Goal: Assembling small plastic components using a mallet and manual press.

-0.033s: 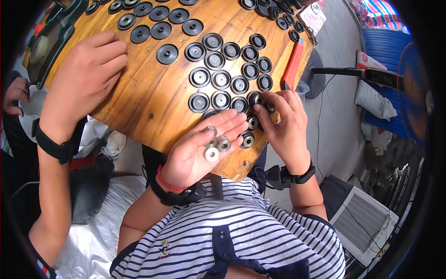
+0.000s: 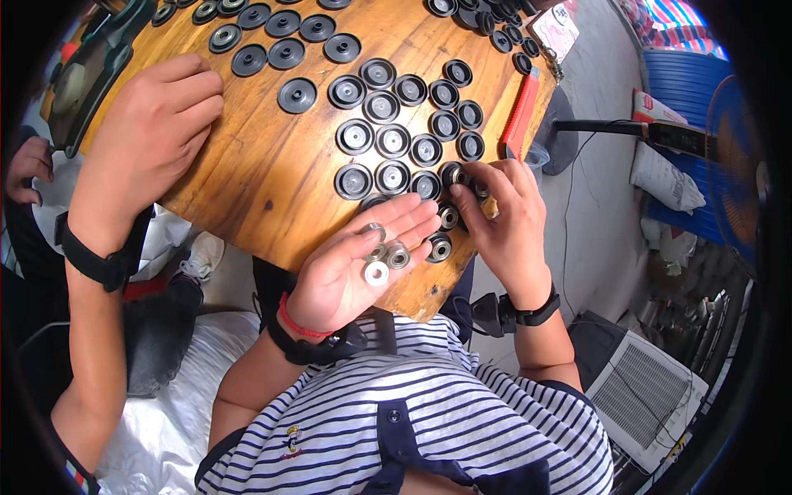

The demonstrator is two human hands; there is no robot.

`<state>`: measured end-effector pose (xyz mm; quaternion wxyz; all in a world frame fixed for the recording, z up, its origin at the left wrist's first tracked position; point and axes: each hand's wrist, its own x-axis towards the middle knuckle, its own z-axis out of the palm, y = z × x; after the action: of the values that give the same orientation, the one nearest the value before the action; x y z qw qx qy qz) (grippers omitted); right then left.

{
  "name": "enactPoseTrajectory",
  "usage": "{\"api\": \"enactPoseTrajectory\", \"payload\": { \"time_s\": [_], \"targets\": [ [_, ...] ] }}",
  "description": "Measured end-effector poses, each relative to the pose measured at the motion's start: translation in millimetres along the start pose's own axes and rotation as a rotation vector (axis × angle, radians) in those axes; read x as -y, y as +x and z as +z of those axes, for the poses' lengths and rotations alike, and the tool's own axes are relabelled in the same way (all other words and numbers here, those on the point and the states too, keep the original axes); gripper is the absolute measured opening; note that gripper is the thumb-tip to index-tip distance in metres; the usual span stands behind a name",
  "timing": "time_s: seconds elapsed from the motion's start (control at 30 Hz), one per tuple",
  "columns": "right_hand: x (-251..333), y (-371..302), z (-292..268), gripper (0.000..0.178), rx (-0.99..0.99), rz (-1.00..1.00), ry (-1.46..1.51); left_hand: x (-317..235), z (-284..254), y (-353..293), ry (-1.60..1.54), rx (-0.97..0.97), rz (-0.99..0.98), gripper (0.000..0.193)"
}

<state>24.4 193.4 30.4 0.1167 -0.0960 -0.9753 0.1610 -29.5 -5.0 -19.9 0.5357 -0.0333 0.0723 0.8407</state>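
Note:
My left hand [image 2: 332, 279] lies palm up over the near table edge, fingers stretched, cradling several small metal ball bearings [image 2: 398, 257]; one of them shows a bright white face. My right hand [image 2: 510, 216] has thumb and forefinger pinched at a metal bearing [image 2: 459, 177] in a small black wheel [image 2: 449, 171] near the table's right edge. Beneath and beside my hands, black wheels with metal bearings in their centres [image 2: 440, 247] sit on the wood. Other round black wheels [image 2: 393, 141] lie in loose rows just beyond, hollow side up.
The wooden table [image 2: 264, 177] carries more black wheels [image 2: 286, 54] at the far side. A co-worker's hand [image 2: 161, 136] rests at its left edge, near a dark green machine part [image 2: 103, 70]. A red utility knife [image 2: 521, 115] lies on the right edge; a fan [image 2: 734, 165] stands beyond.
The co-worker's hand at the left has shifted very slightly to the left. My own hands and the bearings look unchanged.

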Motion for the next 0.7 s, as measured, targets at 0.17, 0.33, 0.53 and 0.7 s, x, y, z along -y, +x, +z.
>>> {"api": "enactPoseTrajectory", "payload": {
  "time_s": [0.17, 0.33, 0.53, 0.7],
  "targets": [
    [1, 3, 0, 0.022, 0.022, 0.002, -0.02, 0, -2, 1, -0.008, 0.012, 0.0, 0.051],
    [2, 3, -2, 0.022, 0.04, 0.011, -0.033, 0, 1, 0, -0.012, 0.001, 0.002, 0.052],
    [-3, -1, 2, 0.024, 0.05, 0.099, 0.08, 1, 6, 2, 0.014, -0.035, -0.009, 0.057],
    [13, -1, -3, 0.034, 0.019, -0.028, 0.139, -3, 3, 1, -0.014, -0.042, -0.008, 0.058]
  ]
}}
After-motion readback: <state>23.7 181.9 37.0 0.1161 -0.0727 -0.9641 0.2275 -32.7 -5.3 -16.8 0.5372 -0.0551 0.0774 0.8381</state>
